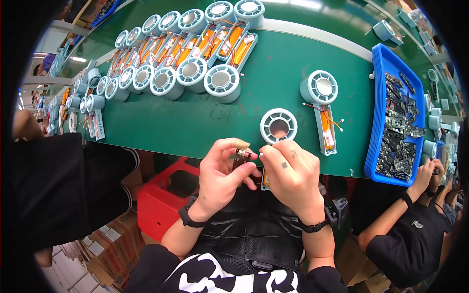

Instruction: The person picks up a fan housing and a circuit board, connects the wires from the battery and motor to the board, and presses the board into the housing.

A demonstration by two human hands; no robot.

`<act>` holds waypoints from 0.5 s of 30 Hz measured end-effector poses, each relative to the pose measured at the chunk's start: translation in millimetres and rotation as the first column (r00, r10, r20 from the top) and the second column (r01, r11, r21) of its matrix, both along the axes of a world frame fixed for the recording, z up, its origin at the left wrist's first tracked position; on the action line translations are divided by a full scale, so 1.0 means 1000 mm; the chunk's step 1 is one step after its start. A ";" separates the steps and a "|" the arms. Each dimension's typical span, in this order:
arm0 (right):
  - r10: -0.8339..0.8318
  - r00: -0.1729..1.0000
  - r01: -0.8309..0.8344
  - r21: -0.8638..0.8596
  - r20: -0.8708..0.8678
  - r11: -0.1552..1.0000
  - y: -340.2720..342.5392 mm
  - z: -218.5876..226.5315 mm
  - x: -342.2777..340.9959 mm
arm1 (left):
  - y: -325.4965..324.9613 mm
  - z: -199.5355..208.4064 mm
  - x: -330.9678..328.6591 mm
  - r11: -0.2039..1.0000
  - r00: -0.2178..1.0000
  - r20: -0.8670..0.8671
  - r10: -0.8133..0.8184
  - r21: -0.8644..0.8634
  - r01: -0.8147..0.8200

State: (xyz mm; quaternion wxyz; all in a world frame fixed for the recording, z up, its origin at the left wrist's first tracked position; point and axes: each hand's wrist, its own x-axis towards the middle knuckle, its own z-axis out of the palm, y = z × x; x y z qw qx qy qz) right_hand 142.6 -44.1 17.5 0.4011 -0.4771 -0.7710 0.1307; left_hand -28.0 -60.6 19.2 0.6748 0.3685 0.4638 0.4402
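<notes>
Between the thumb and fingers of my left hand (222,176) is a small dark circuit board (241,157) with pale sockets at its upper end. Something tan is wrapped round one fingertip of that hand. My right hand (293,171) is closed in a pinch on a small white wire plug (262,154), close beside the board. Under my hands lies a light blue handheld fan body (278,113) at the table edge; its handle is mostly covered by my right hand. Right of it, another fan body (320,88) lies with an orange battery (326,124) and loose wires in its handle.
Several fan bodies (222,80) with batteries and wires stand in rows at the far left of the green table (283,63). A blue tray (378,97) of circuit boards stands at the right. A co-worker's hand (422,178) is beyond it. A red plastic stool (156,205) is below the table.
</notes>
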 end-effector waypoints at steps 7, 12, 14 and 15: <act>0.012 0.987 -0.009 -0.019 0.160 1.000 0.003 0.006 0.002 | 0.003 -0.011 -0.005 0.982 0.992 -0.114 -0.045 0.177 0.065; 0.042 0.984 -0.039 -0.021 0.170 0.999 0.005 0.006 0.004 | 0.000 -0.013 -0.006 0.965 0.981 -0.164 -0.108 0.221 0.143; 0.060 0.980 -0.052 -0.049 0.192 0.997 0.004 0.009 0.004 | -0.001 -0.013 -0.007 0.971 0.982 -0.135 -0.133 0.183 0.157; 0.069 0.977 -0.058 -0.062 0.203 0.996 0.004 0.010 0.004 | -0.001 -0.013 -0.007 0.971 0.982 -0.136 -0.133 0.181 0.157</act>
